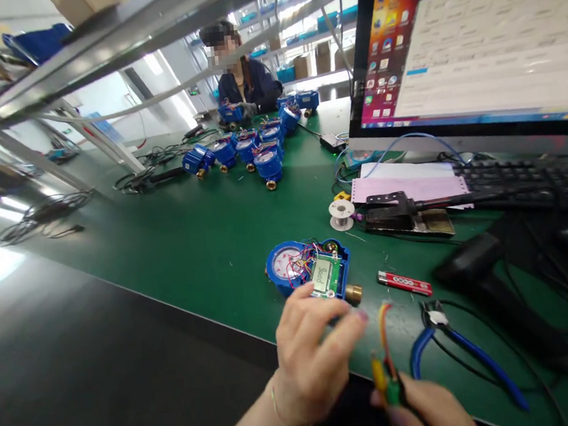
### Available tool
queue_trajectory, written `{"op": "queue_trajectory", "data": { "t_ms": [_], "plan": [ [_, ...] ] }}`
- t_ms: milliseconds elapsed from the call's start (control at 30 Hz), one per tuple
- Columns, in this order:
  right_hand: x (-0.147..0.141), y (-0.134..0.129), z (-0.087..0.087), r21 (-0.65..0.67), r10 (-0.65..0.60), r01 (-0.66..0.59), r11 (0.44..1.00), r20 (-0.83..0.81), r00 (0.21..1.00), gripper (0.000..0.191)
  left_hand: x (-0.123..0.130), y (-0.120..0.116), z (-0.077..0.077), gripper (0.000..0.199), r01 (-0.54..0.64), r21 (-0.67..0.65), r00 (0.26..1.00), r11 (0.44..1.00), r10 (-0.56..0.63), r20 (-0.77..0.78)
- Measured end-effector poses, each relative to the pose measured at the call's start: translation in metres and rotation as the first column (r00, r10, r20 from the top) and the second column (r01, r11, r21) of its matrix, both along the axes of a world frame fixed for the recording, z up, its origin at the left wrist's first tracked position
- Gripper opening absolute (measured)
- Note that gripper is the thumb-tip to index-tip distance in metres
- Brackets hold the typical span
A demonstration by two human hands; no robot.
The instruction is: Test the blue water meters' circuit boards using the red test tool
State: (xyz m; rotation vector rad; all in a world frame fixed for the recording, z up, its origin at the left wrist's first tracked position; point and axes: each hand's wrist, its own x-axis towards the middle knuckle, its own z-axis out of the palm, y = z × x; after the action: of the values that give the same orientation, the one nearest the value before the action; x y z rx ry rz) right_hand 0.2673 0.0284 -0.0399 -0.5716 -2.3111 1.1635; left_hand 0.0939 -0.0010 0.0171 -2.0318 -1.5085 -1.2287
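Observation:
A blue meter (285, 266) with a round dial, thin coloured wires and a brass fitting lies near the front edge of the green table. Its small display (323, 275) reads "good". My left hand (317, 344) is just in front of the meter, fingers apart and slightly bent, holding nothing. At the lower right, my right hand (427, 403) is closed on a green and yellow connector (392, 390) from which red and yellow wires stick up. To the right lie a red lighter (404, 282) and blue-handled cutters (483, 354).
Several blue meters (268, 164) stand farther back, near a seated person (256, 85). A solder spool (341, 215), black scanner (508, 298), keyboard (536, 178) and monitor (479, 47) occupy the right. Cables lie on the left; a metal rail (147, 38) crosses above.

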Motion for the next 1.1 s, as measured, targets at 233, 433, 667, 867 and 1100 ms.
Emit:
{"op": "queue_trajectory", "data": {
  "t_ms": [233,433,667,867,1100],
  "plan": [
    [0.044,0.088,0.007,0.195,-0.415,0.37,0.908,0.538,0.734,0.035,-0.031,0.047,0.001,0.028,-0.467,-0.231,0.875,0.853,0.484,0.02],
    [0.024,0.114,0.019,0.526,-0.652,0.389,0.756,0.556,0.515,0.03,-0.035,0.048,-0.007,0.016,-0.415,-0.284,0.903,0.864,0.429,-0.016],
    [-0.051,0.131,0.059,0.265,0.019,0.005,0.964,-0.085,0.996,0.017,-0.032,0.037,-0.03,0.008,-0.09,-0.177,0.953,0.98,0.137,0.269],
    [-0.106,0.175,0.052,-0.176,0.439,-0.452,0.874,-0.111,0.892,0.025,-0.043,0.037,-0.033,0.013,-0.107,-0.244,0.802,0.964,0.229,0.551],
    [-0.111,0.17,0.046,-0.324,0.343,-0.334,0.885,-0.031,0.939,0.025,-0.05,0.039,-0.032,0.014,-0.068,-0.309,0.662,0.949,0.274,0.697]
  ]
}}
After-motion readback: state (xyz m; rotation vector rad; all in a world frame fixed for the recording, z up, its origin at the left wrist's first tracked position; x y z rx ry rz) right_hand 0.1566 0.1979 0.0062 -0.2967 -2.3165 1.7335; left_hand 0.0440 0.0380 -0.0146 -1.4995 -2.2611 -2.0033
